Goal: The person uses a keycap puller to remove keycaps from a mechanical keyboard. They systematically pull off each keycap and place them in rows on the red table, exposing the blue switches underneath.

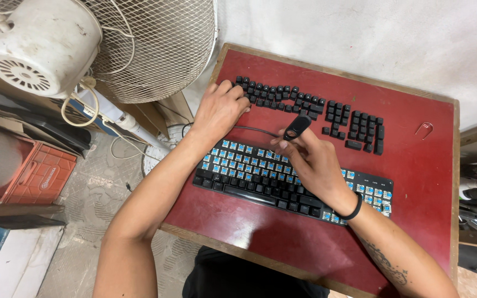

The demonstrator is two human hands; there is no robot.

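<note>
Keyboard (282, 185) lies across the middle of the red worktop (426, 182), many of its blue switches bare. Above it, the right hand (316, 163) pinches a black keycap puller (297, 127) (loop end up) in a closed grip. The left hand (219, 110) rests fingers curled on the left end of the loose black keycaps (316, 107) rowed along the far side; what it grips I cannot tell. A white fan (84, 44) stands far left.
</note>
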